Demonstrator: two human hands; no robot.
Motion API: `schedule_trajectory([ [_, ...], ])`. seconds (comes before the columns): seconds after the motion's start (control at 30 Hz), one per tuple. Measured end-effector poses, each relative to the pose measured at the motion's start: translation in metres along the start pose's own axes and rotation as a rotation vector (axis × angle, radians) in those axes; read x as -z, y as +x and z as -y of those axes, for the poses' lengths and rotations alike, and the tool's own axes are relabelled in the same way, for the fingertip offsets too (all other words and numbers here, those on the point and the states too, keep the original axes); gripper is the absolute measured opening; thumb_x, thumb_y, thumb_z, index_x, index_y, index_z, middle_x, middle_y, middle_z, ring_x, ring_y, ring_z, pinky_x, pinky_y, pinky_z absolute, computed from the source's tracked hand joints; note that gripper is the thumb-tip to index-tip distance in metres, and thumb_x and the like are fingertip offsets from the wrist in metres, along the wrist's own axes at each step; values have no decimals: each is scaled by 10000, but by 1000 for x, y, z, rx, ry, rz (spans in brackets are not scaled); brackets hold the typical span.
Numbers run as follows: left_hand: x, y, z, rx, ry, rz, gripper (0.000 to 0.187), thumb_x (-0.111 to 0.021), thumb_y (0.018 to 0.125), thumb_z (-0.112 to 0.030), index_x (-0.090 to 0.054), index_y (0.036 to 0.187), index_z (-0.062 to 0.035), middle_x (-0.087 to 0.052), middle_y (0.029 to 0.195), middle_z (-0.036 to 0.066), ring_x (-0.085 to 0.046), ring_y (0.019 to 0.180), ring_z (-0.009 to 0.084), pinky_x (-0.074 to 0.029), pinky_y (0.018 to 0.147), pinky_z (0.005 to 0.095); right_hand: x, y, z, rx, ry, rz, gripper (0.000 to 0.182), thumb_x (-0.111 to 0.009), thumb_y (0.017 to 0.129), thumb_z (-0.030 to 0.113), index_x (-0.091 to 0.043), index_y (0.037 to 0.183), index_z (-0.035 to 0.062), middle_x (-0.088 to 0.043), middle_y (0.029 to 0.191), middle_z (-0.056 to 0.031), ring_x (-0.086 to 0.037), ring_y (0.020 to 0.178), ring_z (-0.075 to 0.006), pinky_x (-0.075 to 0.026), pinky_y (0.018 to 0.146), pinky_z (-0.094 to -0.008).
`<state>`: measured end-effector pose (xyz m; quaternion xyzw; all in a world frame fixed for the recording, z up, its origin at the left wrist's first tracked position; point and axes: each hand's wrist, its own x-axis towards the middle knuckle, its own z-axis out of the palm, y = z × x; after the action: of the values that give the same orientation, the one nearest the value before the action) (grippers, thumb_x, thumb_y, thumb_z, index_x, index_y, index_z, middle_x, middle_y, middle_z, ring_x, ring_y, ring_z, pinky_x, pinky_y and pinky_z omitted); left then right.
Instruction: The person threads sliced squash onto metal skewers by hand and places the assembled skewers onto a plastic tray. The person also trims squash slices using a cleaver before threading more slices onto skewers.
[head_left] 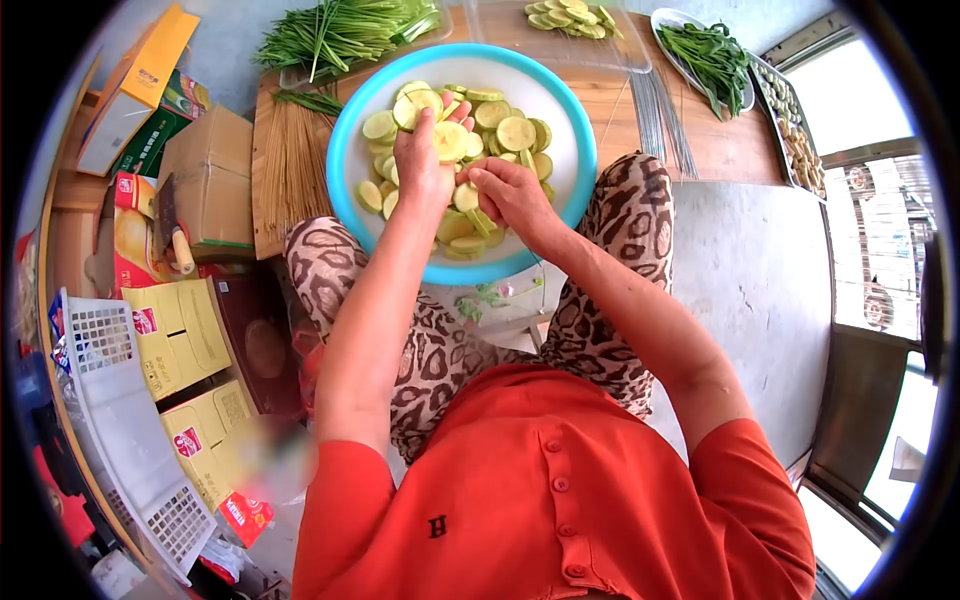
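Round, pale-green vegetable slices [515, 133]: thin discs with darker green edges and paler centres, heaped and overlapping inside a round, white, turquoise-rimmed basin [587, 165].
Basin: set between the knees of brown-and-cream leopard-patterned trousers [632, 215], at the near edge of a brown wooden table [725, 150].
Left hand [425, 165]: above the basin's middle, fingers curled around several slices, thumb pressed against them.
Right hand [515, 195]: just beside the left, over the basin, thumb and forefinger pinched together; what lies between them is too small to tell.
Left of basin: thin, straight, tan wooden sticks [285, 165], laid side by side.
Beyond basin, to its left: a bundle of long, slender green stalks [330, 35].
Right of basin: thin, straight, grey metal rods [655, 110]; farther right, dark-green leafy vegetables [710, 60] on a white oval plate [665, 17].
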<state>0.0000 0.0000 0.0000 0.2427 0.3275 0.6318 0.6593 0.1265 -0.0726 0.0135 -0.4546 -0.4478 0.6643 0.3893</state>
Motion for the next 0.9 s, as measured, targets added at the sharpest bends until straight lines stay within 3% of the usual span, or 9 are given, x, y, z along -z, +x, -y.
schedule_trajectory([
  [0.07, 1, 3, -1, -39, -54, -25, 323, -444, 972, -233, -458, 1228, -37, -579, 1158, 149, -609, 997, 321, -518, 827, 442, 1, -4, 3, 9, -52, -37, 205, -515, 950, 221, -613, 980, 43, -495, 580, 17, -413, 498, -48, -324, 453, -223],
  [0.1, 7, 1, -8, -32, -50, -39, 323, -444, 972, -233, -458, 1228, -37, -579, 1158, 149, -609, 997, 321, -518, 827, 442, -4, -11, 4, -5, -45, -33, 205, -515, 950, 221, -613, 980, 43, -495, 580, 17, -413, 498, -48, -324, 453, -223],
  [0.3, 17, 15, -20, 33, -284, -114, 443, -351, 991, -401, -444, 1259, -61, -584, 1161, 140, -600, 1010, 342, -488, 838, 465, 5, -23, 10, 178, -413, -48, 201, -546, 931, 195, -621, 961, 11, -480, 584, 20, -428, 533, -53, -339, 479, -241],
  [0.37, 15, 13, -21, 46, -245, -84, 504, -313, 985, -463, -428, 1285, -74, -557, 1211, 145, -592, 1024, 353, -478, 838, 478, 6, -24, 12, 202, -414, -68, 192, -543, 931, 179, -626, 967, 9, -478, 596, 18, -416, 533, -59, -346, 484, -243],
  [0.47, 1, 5, -26, 123, -174, -115, 605, -238, 969, -539, -354, 1356, -88, -439, 1347, 170, -525, 1142, 346, -415, 960, 495, 10, -26, 17, 178, -274, -54, 174, -534, 940, 152, -626, 974, 8, -502, 637, 19, -419, 550, -57, -359, 498, -234],
  [0.6, 8, 5, -22, 65, -110, -98, 652, -288, 953, -561, -283, 1402, -89, -373, 1396, 173, -433, 1241, 359, -376, 988, 523, 14, -26, 27, 222, -305, -89, 178, -531, 942, 148, -629, 976, 4, -500, 657, 24, -431, 563, -51, -364, 508, -221],
  [0.67, 7, 6, -22, 84, -71, -201, 691, -317, 945, -565, -260, 1408, -55, -346, 1412, 175, -395, 1266, 367, -356, 1001, 531, 20, -23, 31, 199, -239, -90, 178, -531, 941, 146, -628, 975, 1, -495, 654, 26, -428, 561, -50, -364, 505, -217],
  [0.9, 5, -1, -27, 96, 28, -108, 642, -339, 971, -485, -270, 1389, -3, -406, 1339, 165, -519, 1123, 310, -444, 927, 424, 71, 7, 62, 234, -207, -204, 194, -530, 930, 153, -635, 937, -10, -463, 583, 34, -407, 511, -39, -327, 459, -209],
])
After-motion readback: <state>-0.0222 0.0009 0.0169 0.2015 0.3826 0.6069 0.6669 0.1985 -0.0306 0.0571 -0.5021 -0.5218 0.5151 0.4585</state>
